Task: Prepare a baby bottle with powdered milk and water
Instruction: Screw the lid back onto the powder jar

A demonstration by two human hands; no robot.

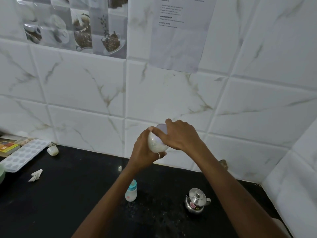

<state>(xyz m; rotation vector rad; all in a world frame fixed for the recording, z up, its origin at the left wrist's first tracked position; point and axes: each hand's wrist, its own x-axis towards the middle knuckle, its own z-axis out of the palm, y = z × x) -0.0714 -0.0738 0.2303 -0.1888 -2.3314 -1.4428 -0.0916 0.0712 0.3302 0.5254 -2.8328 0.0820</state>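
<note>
My left hand [144,150] holds a small clear jar of white milk powder [157,143] up in front of the tiled wall. My right hand [180,134] grips the jar's pale lid [162,127] from above. Below my arms, a baby bottle [131,192] with a teal collar and cap stands upright on the black counter [68,194]. A small steel kettle [196,200] with its lid on stands to the right of the bottle.
A white moulded tray [24,154], a small white cup on its side [53,150], a crumpled paper scrap [36,175] and a coloured box [7,146] lie at the counter's left. Tiled walls close the back and right; a printed sheet [181,31] hangs on the wall.
</note>
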